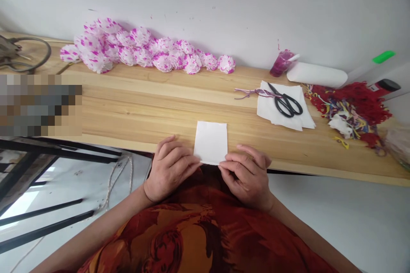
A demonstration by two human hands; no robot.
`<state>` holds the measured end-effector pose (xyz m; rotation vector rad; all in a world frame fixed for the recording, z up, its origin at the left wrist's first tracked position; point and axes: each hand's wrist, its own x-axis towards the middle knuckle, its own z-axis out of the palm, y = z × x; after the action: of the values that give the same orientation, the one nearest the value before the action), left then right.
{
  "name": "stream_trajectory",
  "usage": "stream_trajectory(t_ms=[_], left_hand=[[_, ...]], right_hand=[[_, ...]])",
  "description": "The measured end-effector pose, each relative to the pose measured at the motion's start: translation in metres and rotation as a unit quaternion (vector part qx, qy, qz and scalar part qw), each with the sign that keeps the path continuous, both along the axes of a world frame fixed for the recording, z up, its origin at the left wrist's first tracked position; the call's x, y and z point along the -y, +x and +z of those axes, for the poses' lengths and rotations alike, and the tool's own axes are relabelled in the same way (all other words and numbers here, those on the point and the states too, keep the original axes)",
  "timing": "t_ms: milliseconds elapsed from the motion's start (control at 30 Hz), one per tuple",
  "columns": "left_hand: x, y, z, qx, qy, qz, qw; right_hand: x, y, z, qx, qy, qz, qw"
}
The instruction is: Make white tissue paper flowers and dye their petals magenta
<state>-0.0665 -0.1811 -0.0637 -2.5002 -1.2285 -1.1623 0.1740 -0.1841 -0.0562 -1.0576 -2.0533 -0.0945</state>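
White wall backs a long wooden worktop (144, 106). A row of pink-and-white flowers (144, 49) lies along its far edge. To the right are a heap of red threads (349, 106), a white roll (317, 74) and a stack of sheets (282, 115) with black scissors (286, 102) on top. A small white paper (211, 140) lies flat at the near edge. The left hand (169, 168) and right hand (248, 175), fingers curled, pinch its near edge from either side.

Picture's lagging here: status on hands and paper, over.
Left hand and right hand pinching near edge of white paper. Lying on table. Scissors apart, to the right.
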Motion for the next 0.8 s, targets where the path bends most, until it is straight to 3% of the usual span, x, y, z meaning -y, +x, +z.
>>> stream_trajectory(t_ms=[800], left_hand=[[0.0007,0.0047,0.0045,-0.032,0.021,0.047,0.998]], right_hand=[[-0.0003,-0.0021,0.0026,-0.002,-0.024,-0.018,1.0]])
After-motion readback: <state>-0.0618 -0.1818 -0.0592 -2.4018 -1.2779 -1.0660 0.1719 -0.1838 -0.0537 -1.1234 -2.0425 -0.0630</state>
